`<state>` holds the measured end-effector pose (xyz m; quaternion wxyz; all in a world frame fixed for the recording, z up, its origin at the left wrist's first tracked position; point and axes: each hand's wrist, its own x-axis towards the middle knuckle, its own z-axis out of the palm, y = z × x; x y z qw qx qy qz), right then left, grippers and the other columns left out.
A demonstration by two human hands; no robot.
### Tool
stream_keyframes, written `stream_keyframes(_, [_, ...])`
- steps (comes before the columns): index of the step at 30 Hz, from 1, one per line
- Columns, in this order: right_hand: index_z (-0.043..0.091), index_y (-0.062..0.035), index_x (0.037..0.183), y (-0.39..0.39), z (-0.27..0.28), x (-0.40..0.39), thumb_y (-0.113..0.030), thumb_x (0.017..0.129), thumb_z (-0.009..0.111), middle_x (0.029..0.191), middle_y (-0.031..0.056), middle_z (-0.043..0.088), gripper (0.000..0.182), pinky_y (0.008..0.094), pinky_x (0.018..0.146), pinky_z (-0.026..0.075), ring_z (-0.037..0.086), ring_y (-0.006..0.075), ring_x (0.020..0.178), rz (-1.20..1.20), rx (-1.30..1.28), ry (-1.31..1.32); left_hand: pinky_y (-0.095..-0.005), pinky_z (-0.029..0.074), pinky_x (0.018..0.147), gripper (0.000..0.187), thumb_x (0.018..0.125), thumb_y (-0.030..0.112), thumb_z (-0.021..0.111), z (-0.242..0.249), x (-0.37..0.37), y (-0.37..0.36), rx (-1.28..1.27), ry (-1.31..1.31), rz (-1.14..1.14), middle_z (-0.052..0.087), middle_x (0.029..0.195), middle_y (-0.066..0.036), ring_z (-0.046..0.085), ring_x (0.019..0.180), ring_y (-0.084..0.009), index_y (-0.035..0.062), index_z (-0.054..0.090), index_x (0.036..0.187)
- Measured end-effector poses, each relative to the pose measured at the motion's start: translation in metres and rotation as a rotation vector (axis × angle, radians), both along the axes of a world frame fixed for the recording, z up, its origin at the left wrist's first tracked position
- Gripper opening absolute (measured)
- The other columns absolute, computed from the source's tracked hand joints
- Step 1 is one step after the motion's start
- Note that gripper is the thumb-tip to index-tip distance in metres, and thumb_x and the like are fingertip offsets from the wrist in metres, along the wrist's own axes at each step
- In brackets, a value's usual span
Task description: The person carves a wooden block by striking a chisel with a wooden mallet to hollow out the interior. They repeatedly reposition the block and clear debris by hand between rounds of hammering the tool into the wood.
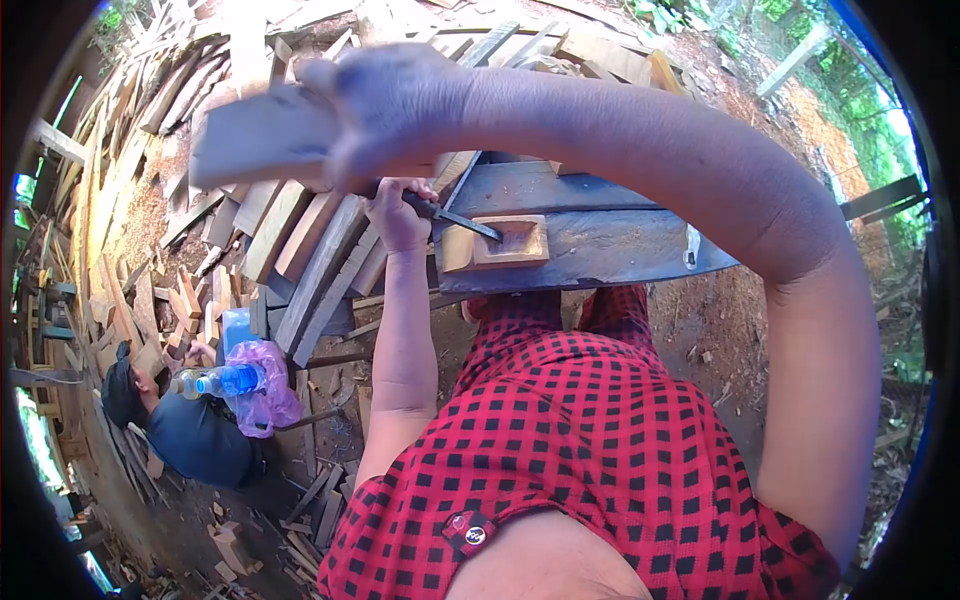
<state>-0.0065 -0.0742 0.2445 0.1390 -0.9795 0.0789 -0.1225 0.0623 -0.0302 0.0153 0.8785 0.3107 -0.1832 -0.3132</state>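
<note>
The woodpile [320, 235] comes right up beside the bench [610, 245], so I reckon a stumble or a dropped tool could end among those loose lengths. Another person [200, 440] is low down on the wearer's left, near a pink bag [268, 405] and a plastic bottle [235, 380]; a splinter flying that way might reach them.

Up in the air, the right hand [385, 105] is clamped on a heavy wooden club [262, 135], though blur hides just how the fingers sit. That's what worries me most: the right arm arcs across in front, and a swing slightly off line could catch the left hand [400, 222], which is closed round the handle of the chisel [472, 225] with no glove on. The two hands are apart, the right one raised above the left.

The small wooden block [510, 259] lies on the bench by its near edge, its hollow facing up. I see no clamp or hand on it, so a hard knock could make it skid or tip. The chisel slants in, its tip at the hollow; too shallow a slant could let it skip, and too much force might split a thin wall.
</note>
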Motion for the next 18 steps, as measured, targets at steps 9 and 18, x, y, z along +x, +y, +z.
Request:
stream_keyframes(9, [0.062, 0.0007, 0.100, -0.008, 0.027, 0.003, -0.034, 0.047, 0.077, 0.079, 0.0172, 0.068, 0.065, 0.0364, 0.070, 0.055, 0.069, 0.0278, 0.074, -0.045, 0.252, -0.058, -0.0311, 0.047, 0.045, 0.014, 0.077, -0.001, 0.053, 0.007, -0.005, -0.004, 0.017, 0.043, 0.055, 0.047, 0.057, -0.006, 0.052, 0.047, -0.0169, 0.0063, 0.045, 0.086])
stream_keyframes(18, [0.071, -0.0061, 0.084, -0.014, 0.017, 0.014, -0.037, 0.069, 0.070, 0.073, 0.0073, 0.066, 0.034, 0.0271, 0.056, 0.052, 0.065, 0.0156, 0.071, -0.033, -0.035, 0.218, -0.0311, 0.048, 0.047, 0.013, 0.076, 0.000, 0.056, 0.007, -0.009, -0.005, 0.007, 0.004, 0.015, 0.047, 0.058, -0.005, 0.053, 0.050, -0.0170, 0.0062, 0.045, 0.082])
